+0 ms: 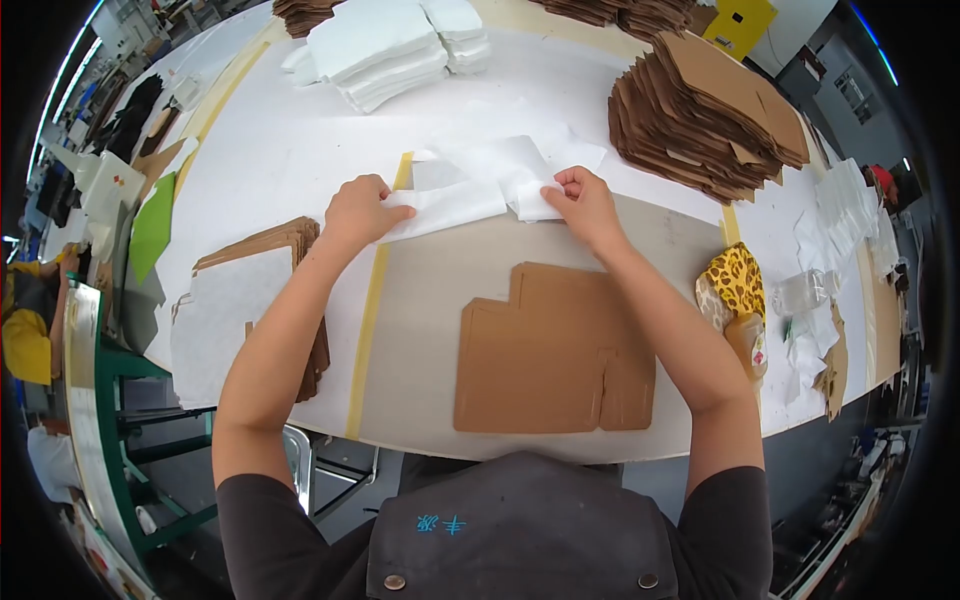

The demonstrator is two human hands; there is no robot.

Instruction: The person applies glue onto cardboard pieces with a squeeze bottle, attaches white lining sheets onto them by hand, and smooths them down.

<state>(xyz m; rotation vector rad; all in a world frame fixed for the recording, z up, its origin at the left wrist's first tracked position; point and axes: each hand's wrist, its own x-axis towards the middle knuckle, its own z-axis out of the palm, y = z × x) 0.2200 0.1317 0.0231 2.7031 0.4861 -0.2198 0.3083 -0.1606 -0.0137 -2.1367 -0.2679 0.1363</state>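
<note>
My left hand (362,211) pinches the left end of a thin white sheet (450,210) between thumb and fingers. At the sheet's right part, my right hand (583,203) is closed on its edge the same way. The sheet is creased and raised over the far side of a grey work mat (410,330); whether it is one piece or several I cannot tell. Nearer to me on the mat lies a flat brown cut panel (540,350) with a notched upper left corner and a slit near its lower right.
A stack of brown panels topped with a white sheet (230,310) lies left. Farther back are white stacked sheets (375,50) and a tall brown stack (700,115). A leopard-print item (738,278) and a bottle (746,340) are at right. A person's yellow garment (27,345) shows far left.
</note>
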